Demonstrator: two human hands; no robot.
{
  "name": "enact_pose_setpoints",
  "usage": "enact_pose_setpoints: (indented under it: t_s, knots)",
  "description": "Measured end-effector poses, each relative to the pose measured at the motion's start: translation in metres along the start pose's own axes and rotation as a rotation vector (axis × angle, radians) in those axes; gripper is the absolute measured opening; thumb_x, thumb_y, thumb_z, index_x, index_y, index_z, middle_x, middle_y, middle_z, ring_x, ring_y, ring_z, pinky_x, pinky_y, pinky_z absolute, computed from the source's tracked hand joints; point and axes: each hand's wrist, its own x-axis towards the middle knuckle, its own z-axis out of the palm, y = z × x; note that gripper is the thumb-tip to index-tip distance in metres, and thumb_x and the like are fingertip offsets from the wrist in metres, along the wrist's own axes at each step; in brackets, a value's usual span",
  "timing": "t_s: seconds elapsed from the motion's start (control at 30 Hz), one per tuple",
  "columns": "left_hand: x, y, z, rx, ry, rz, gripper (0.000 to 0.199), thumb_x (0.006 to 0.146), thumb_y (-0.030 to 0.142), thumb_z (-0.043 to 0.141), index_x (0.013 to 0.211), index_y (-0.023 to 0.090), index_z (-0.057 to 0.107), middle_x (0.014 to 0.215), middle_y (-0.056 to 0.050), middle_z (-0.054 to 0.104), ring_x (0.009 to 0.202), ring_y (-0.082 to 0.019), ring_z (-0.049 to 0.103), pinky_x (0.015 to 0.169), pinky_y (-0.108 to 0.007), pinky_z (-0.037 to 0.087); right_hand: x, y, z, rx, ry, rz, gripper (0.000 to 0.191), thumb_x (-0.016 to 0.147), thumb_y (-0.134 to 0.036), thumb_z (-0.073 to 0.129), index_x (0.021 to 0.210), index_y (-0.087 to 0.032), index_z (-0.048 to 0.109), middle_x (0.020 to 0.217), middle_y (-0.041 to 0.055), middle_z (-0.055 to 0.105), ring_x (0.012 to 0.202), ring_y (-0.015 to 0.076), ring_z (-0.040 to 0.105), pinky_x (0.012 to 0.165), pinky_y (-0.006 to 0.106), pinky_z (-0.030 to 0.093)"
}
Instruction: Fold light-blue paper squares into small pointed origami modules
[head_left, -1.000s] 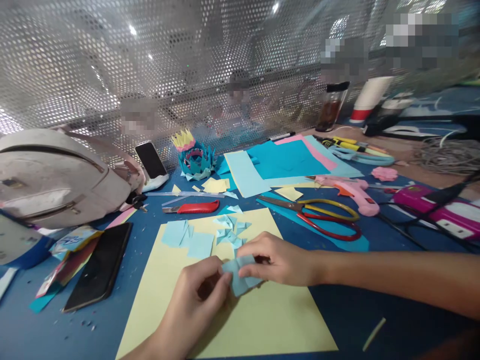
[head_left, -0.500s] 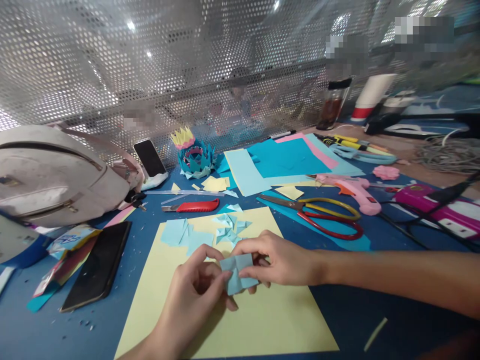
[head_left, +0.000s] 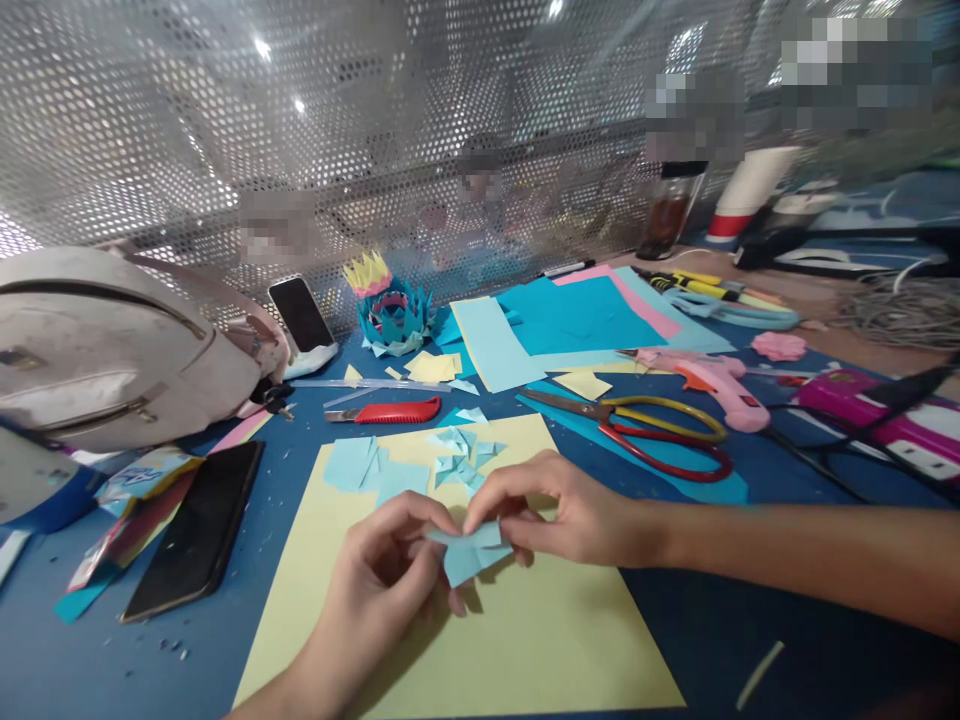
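Observation:
Between my two hands is a small light-blue square of paper [head_left: 472,560], its upper edge bent over. My left hand [head_left: 401,560] is closed on its left side, thumb low and fingers behind. My right hand [head_left: 551,505] pinches the upper right part with the index finger pressing on the top edge. Both hands are above a large yellow sheet [head_left: 540,650]. Just beyond them on that sheet lie several small folded light-blue paper pieces [head_left: 457,465] and flat light-blue paper squares [head_left: 356,465].
Behind the sheet lie a red utility knife [head_left: 397,411] and scissors [head_left: 652,425] with yellow and red handles. A pink glue gun [head_left: 720,380] lies right, near a purple power strip [head_left: 862,405]. A blue paper flower [head_left: 394,315] stands at the back. Leftward are a phone [head_left: 195,530] and backpack [head_left: 112,350].
The paper square has gone from facing me nearly flat to having its top edge bent over. My right index finger has moved onto that edge.

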Motion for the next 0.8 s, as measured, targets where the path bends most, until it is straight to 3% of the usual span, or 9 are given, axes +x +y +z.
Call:
enact_pose_setpoints:
  t_s: [0.13, 0.3, 0.43, 0.6, 0.73, 0.8]
  knots:
    - [0.000, -0.004, -0.004, 0.015, -0.044, 0.051, 0.033, 0.099, 0.049, 0.061, 0.093, 0.019, 0.071, 0.061, -0.002, 0.068, 0.046, -0.006, 0.048, 0.047, -0.013, 0.036, 0.001, 0.000, 0.000, 0.005, -0.008, -0.040, 0.020, 0.095, -0.016, 0.055, 0.105, -0.012, 0.073, 0.085, 0.0056, 0.070, 0.058, 0.0080, 0.064, 0.053, 0.016, 0.048]
    - [0.001, 0.001, -0.004, 0.070, -0.061, 0.122, 0.025, 0.099, 0.043, 0.063, 0.095, 0.020, 0.074, 0.077, -0.003, 0.068, 0.056, -0.007, 0.053, 0.056, -0.015, 0.044, 0.001, 0.000, -0.002, -0.027, 0.010, -0.047, 0.022, 0.092, -0.032, 0.070, 0.101, -0.013, 0.073, 0.081, 0.0045, 0.067, 0.067, 0.0094, 0.058, 0.053, 0.016, 0.041]
    - [0.004, 0.007, -0.004, 0.190, -0.074, 0.207, 0.031, 0.097, 0.046, 0.063, 0.091, 0.019, 0.077, 0.084, -0.005, 0.066, 0.063, -0.010, 0.056, 0.059, -0.019, 0.047, 0.001, 0.003, -0.002, -0.006, -0.010, -0.069, 0.030, 0.089, -0.041, 0.074, 0.100, -0.014, 0.073, 0.084, 0.0044, 0.065, 0.070, 0.0106, 0.058, 0.054, 0.017, 0.041]
    - [0.006, 0.007, -0.002, 0.239, -0.003, 0.123, 0.024, 0.094, 0.038, 0.068, 0.082, 0.018, 0.074, 0.082, -0.005, 0.066, 0.070, -0.013, 0.061, 0.061, -0.019, 0.046, 0.002, 0.004, -0.001, -0.031, -0.016, -0.076, 0.025, 0.093, -0.039, 0.069, 0.100, -0.015, 0.072, 0.086, 0.0051, 0.066, 0.073, 0.0115, 0.059, 0.055, 0.018, 0.043]
    - [0.004, 0.004, 0.002, 0.213, 0.075, 0.049, 0.012, 0.089, 0.031, 0.071, 0.093, 0.020, 0.068, 0.073, 0.001, 0.062, 0.064, -0.011, 0.060, 0.057, -0.017, 0.044, 0.003, 0.002, 0.001, -0.077, 0.011, -0.063, 0.015, 0.097, -0.028, 0.062, 0.098, -0.015, 0.070, 0.087, 0.0042, 0.064, 0.067, 0.0089, 0.058, 0.054, 0.017, 0.043]
    - [0.004, 0.004, 0.002, 0.171, 0.122, 0.012, 0.017, 0.086, 0.028, 0.074, 0.097, 0.021, 0.063, 0.077, 0.002, 0.062, 0.066, -0.011, 0.060, 0.059, -0.017, 0.046, 0.003, 0.001, 0.002, -0.054, 0.005, -0.013, 0.014, 0.096, -0.027, 0.062, 0.100, -0.015, 0.068, 0.084, 0.0025, 0.062, 0.061, 0.0074, 0.057, 0.052, 0.017, 0.042]
